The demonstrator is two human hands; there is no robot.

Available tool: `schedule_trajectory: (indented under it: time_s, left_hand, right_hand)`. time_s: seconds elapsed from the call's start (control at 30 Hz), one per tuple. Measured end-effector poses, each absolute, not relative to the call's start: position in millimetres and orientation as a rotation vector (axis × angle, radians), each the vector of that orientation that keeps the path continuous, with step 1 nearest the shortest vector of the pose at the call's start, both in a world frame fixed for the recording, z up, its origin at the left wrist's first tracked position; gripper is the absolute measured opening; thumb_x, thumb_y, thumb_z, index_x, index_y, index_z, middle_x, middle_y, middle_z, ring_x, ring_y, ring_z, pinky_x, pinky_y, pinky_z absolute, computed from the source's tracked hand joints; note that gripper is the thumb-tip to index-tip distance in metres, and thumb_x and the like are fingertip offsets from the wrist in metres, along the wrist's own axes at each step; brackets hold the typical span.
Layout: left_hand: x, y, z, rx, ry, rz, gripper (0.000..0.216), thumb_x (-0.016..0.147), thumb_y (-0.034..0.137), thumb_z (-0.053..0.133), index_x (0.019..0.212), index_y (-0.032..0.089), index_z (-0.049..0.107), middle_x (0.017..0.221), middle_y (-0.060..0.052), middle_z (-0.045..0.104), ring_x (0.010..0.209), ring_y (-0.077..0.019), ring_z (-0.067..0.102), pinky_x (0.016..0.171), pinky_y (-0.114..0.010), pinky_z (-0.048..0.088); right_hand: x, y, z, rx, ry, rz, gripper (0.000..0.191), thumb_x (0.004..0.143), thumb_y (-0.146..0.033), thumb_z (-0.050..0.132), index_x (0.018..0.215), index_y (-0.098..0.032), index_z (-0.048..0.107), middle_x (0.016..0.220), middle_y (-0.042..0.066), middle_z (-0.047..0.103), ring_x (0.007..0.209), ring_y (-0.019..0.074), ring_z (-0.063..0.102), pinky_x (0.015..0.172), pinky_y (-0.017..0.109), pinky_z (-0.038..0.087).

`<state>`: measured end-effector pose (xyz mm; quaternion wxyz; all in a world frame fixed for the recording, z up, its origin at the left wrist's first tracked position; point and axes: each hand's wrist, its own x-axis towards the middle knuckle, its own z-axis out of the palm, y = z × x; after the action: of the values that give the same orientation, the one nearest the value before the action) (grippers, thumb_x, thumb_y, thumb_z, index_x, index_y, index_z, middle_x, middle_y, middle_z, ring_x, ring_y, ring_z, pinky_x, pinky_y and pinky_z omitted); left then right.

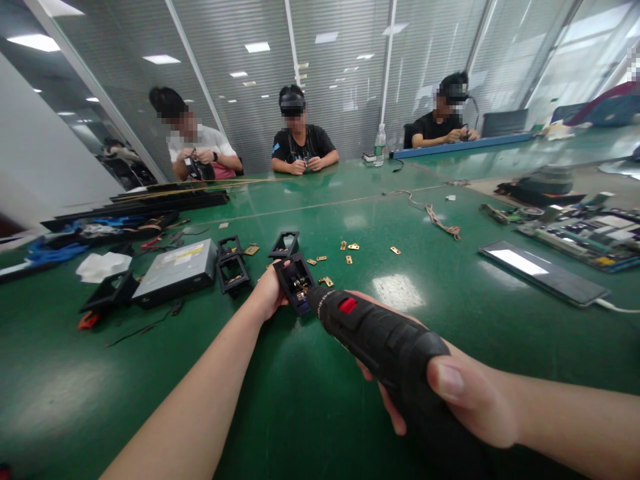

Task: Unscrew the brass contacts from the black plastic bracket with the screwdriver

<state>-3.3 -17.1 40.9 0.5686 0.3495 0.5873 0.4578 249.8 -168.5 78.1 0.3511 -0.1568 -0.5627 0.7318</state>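
My right hand [465, 393] is closed round the grip of a black cordless drill [380, 337] with a red switch on top. The drill's front end points into a black plastic housing [290, 272], though its tip's exact contact is hard to make out. At the housing's left side my left hand [269, 293] grips it, tilted above the green table. Brass-coloured parts show inside. Just beyond lie several small brass plates [349, 260]. Another black frame [284, 244] stands behind the held one, and two more black frames [233, 273] are on the left.
A silver disc drive [175, 272] lies at left beside crumpled white tissue [104, 267] and blue cables [55, 252]. On the right are a phone [545, 272] with a white cable and circuit boards [590, 233]. Three people sit across the green table [300, 413].
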Motion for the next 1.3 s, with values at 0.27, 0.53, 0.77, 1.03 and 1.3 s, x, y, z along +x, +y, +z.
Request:
schedule_trajectory:
  time_s: [0.27,0.53,0.77,1.03,1.3]
  left_hand:
    - [-3.5,-17.0,40.3,0.833,1.402,1.08,0.021,0.093,0.036,0.053,0.082,0.02,0.062,0.055,-0.001,0.062,0.037,-0.0161,0.055,0.032,-0.021,0.03]
    - [-3.2,-17.1,39.7,0.869,1.398,1.075,0.02,0.093,0.037,0.054,0.087,0.02,0.062,0.057,0.0,0.063,0.039,-0.016,0.058,0.032,-0.02,0.031]
    - [-3.5,-18.0,40.5,0.858,1.419,1.068,0.02,0.093,0.038,0.055,0.085,0.021,0.061,0.056,0.0,0.062,0.038,-0.0159,0.056,0.033,-0.02,0.03]
    - [-4.2,-17.9,39.5,0.857,1.393,1.083,0.021,0.092,0.039,0.056,0.087,0.021,0.063,0.057,-0.001,0.063,0.038,-0.0158,0.057,0.033,-0.02,0.031]
    - [-4.9,-17.4,37.5,0.84,1.367,1.074,0.021,0.092,0.04,0.059,0.085,0.021,0.063,0.056,0.0,0.062,0.038,-0.0155,0.057,0.032,-0.019,0.031]
  right_hand:
    - [250.5,-169.8,77.7,-0.427,-1.447,1.904,0.093,0.087,-0.075,0.066,0.159,-0.025,0.036,0.094,0.003,0.051,0.066,0.0099,0.055,0.056,0.018,0.048]
    - [249.0,-169.7,77.8,-0.446,-1.441,1.913,0.094,0.087,-0.078,0.064,0.158,-0.024,0.036,0.095,0.004,0.051,0.064,0.0096,0.054,0.054,0.017,0.046]
    - [250.5,-169.4,73.8,-0.443,-1.473,1.902,0.098,0.088,-0.078,0.062,0.162,-0.024,0.027,0.098,0.006,0.052,0.065,0.0101,0.054,0.054,0.017,0.044]
    - [251.4,-170.5,73.6,-0.432,-1.471,1.91,0.078,0.09,-0.076,0.061,0.146,-0.025,0.041,0.103,0.006,0.054,0.068,0.0098,0.056,0.055,0.016,0.045]
    - [256.3,-172.0,62.8,-0.479,-1.49,1.917,0.102,0.086,-0.083,0.058,0.164,-0.03,0.019,0.117,0.011,0.053,0.072,0.013,0.056,0.058,0.024,0.052]
